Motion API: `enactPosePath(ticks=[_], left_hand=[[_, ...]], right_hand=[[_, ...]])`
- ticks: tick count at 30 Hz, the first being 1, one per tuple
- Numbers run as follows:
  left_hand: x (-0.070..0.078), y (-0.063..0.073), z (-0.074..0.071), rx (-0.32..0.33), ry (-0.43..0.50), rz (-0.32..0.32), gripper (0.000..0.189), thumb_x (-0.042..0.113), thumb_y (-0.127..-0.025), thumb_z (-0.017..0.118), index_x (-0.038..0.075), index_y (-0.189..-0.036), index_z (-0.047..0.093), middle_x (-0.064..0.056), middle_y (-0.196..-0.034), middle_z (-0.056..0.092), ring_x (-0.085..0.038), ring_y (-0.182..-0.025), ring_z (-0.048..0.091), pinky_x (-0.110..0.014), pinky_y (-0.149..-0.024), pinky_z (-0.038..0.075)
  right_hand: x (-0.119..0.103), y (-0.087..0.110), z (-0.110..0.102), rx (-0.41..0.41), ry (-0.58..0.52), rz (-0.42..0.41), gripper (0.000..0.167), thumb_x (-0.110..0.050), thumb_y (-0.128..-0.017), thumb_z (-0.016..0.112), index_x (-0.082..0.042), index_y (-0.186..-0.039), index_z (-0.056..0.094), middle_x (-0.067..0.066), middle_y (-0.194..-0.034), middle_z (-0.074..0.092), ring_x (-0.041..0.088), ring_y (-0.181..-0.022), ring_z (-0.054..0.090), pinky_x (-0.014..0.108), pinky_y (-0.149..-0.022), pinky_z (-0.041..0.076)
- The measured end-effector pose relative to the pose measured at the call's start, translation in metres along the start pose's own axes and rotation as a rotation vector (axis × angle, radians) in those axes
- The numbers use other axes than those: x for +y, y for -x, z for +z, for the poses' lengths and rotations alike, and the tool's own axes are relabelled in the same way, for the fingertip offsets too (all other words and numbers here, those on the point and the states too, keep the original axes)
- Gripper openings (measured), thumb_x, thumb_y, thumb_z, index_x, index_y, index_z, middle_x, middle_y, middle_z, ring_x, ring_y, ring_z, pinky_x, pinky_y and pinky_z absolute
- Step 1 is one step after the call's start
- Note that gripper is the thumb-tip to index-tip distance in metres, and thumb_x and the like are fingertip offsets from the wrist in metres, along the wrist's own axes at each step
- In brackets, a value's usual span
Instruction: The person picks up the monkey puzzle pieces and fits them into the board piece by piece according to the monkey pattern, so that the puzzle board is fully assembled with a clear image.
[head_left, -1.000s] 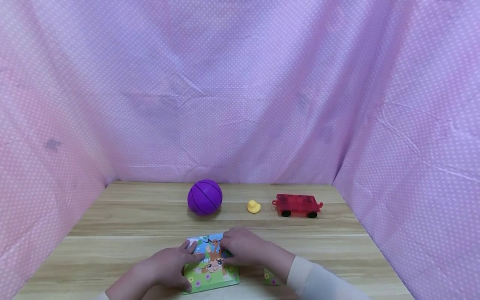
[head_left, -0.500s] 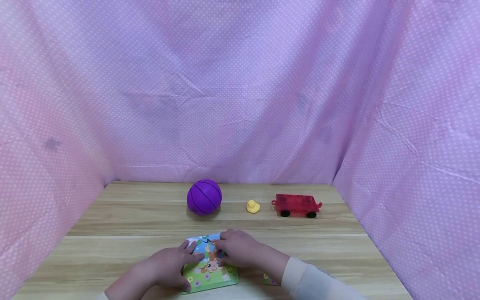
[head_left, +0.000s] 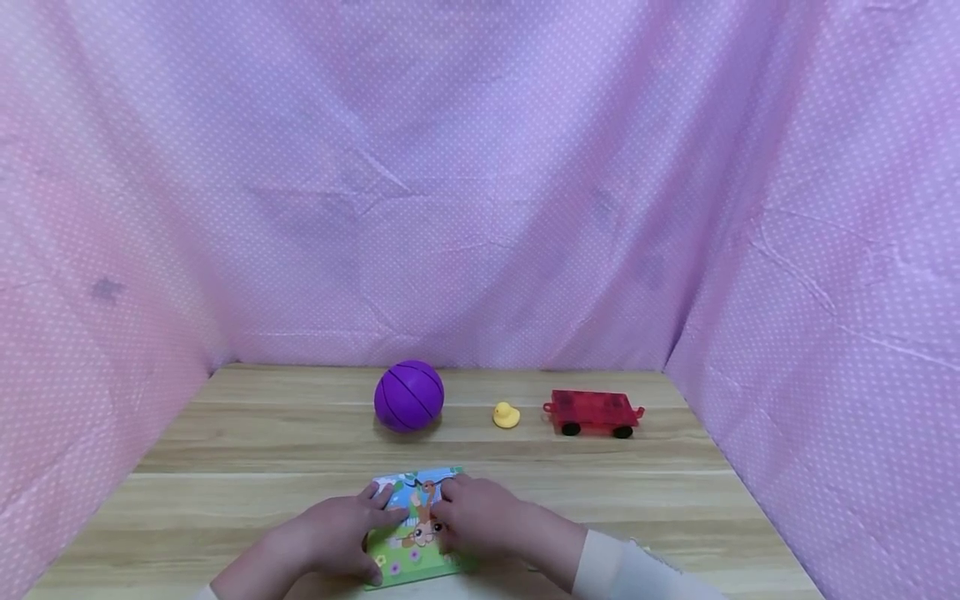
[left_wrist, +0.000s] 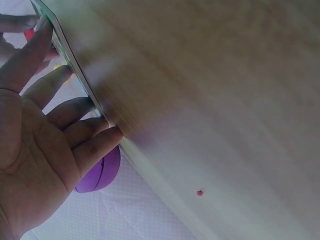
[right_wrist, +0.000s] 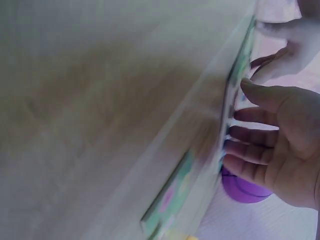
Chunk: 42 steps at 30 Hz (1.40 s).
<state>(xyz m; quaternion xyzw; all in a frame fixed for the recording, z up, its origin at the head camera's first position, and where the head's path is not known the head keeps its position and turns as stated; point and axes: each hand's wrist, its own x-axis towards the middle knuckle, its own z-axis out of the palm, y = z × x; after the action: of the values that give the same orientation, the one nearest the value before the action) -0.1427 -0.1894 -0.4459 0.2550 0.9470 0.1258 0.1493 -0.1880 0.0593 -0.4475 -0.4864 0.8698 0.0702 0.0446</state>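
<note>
A flat picture puzzle (head_left: 416, 560) with a hanging monkey, flowers and blue sky lies on the table near the front. My left hand (head_left: 339, 532) rests on its left side, fingers spread and thumb at the lower left corner. My right hand (head_left: 483, 515) covers the right part; in the right wrist view its fairly straight fingers touch the puzzle's surface. Whatever lies under the right fingertips is hidden. A loose green puzzle piece (right_wrist: 169, 196) with a pink flower lies beside the puzzle in the right wrist view; in the head view the right forearm mostly hides it.
Behind the puzzle stand a purple ball (head_left: 409, 397), a small yellow rubber duck (head_left: 506, 415) and a red toy wagon (head_left: 594, 410) with black wheels. The wooden table (head_left: 247, 433) is enclosed by pink dotted cloth (head_left: 465, 183) at the back and sides.
My right hand has moved slightly down over the puzzle's right part, and its forearm now covers most of the loose piece. The left hand has kept its place.
</note>
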Motion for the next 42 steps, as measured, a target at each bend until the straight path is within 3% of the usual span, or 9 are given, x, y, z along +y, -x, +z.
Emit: enactPosePath(ticks=[6,10,14,17,21,26,32,38,42], left_hand=[[-0.001,0.001,-0.001,-0.004,0.016,-0.01,0.08,0.05,-0.067,0.083,0.035,-0.14,0.055,-0.017,-0.152,0.043,-0.044,-0.14,0.036,-0.059,-0.103,0.042],[-0.002,0.003,-0.001,-0.013,0.035,-0.013,0.079,0.05,-0.068,0.082,0.036,-0.141,0.053,-0.016,-0.153,0.041,-0.043,-0.142,0.034,-0.058,-0.103,0.043],[-0.001,0.002,0.0,-0.018,0.038,-0.001,0.079,0.051,-0.07,0.081,0.036,-0.142,0.052,-0.016,-0.155,0.039,-0.043,-0.142,0.033,-0.058,-0.104,0.042],[0.0,0.001,0.0,-0.023,0.039,-0.001,0.079,0.05,-0.07,0.081,0.036,-0.142,0.052,-0.016,-0.155,0.038,-0.043,-0.143,0.032,-0.059,-0.104,0.041],[0.0,0.001,-0.001,-0.036,0.051,-0.017,0.079,0.049,-0.07,0.081,0.037,-0.142,0.051,-0.015,-0.156,0.037,-0.043,-0.144,0.031,-0.06,-0.105,0.039],[-0.001,0.002,-0.001,-0.043,0.072,-0.031,0.079,0.048,-0.069,0.081,0.038,-0.142,0.051,-0.014,-0.157,0.036,-0.044,-0.143,0.031,-0.062,-0.104,0.039],[-0.001,0.002,0.001,-0.029,0.051,-0.028,0.08,0.05,-0.069,0.08,0.038,-0.142,0.051,-0.014,-0.157,0.036,-0.043,-0.144,0.031,-0.061,-0.104,0.04],[-0.002,0.002,0.003,-0.028,0.057,-0.025,0.08,0.05,-0.069,0.08,0.038,-0.143,0.05,-0.014,-0.157,0.036,-0.043,-0.144,0.03,-0.061,-0.104,0.04],[-0.004,0.002,0.003,-0.029,0.063,-0.026,0.08,0.051,-0.07,0.08,0.039,-0.143,0.05,-0.013,-0.157,0.035,-0.043,-0.144,0.029,-0.062,-0.104,0.039]], right_hand=[[-0.011,0.013,-0.001,-0.128,0.069,0.01,0.077,-0.078,-0.084,0.043,-0.033,-0.147,0.044,-0.006,-0.136,0.048,0.012,-0.118,0.046,0.029,-0.084,0.053],[-0.013,0.017,-0.001,-0.163,0.079,0.004,0.087,-0.084,-0.081,0.032,-0.031,-0.15,0.039,-0.004,-0.143,0.043,0.014,-0.122,0.043,0.032,-0.087,0.053],[-0.005,0.025,-0.006,-0.129,-0.083,0.036,0.077,-0.076,-0.084,0.046,-0.031,-0.146,0.045,-0.006,-0.141,0.047,0.012,-0.123,0.046,0.033,-0.093,0.052],[0.007,0.036,-0.012,-0.069,-0.187,0.122,0.062,-0.066,-0.081,0.064,-0.029,-0.13,0.058,-0.01,-0.123,0.057,0.008,-0.111,0.053,0.03,-0.091,0.052],[0.017,0.051,-0.016,-0.093,-0.163,0.247,0.052,-0.062,-0.071,0.077,-0.025,-0.105,0.063,-0.012,-0.094,0.058,0.005,-0.086,0.053,0.026,-0.075,0.051],[0.018,0.061,-0.005,-0.214,-0.128,0.297,0.051,-0.054,-0.069,0.083,-0.026,-0.106,0.063,-0.011,-0.09,0.058,0.006,-0.079,0.051,0.028,-0.073,0.051],[0.019,0.066,0.002,-0.176,-0.147,0.297,0.037,-0.041,-0.074,0.084,-0.027,-0.103,0.064,-0.012,-0.089,0.056,0.006,-0.078,0.048,0.029,-0.075,0.05],[0.028,0.077,-0.004,-0.187,-0.163,0.348,0.045,-0.048,-0.07,0.084,-0.027,-0.104,0.064,-0.012,-0.089,0.056,0.007,-0.081,0.049,0.03,-0.073,0.048],[0.031,0.082,-0.002,-0.194,-0.21,0.35,0.037,-0.042,-0.072,0.085,-0.026,-0.098,0.064,-0.012,-0.084,0.053,0.007,-0.077,0.047,0.028,-0.07,0.046]])
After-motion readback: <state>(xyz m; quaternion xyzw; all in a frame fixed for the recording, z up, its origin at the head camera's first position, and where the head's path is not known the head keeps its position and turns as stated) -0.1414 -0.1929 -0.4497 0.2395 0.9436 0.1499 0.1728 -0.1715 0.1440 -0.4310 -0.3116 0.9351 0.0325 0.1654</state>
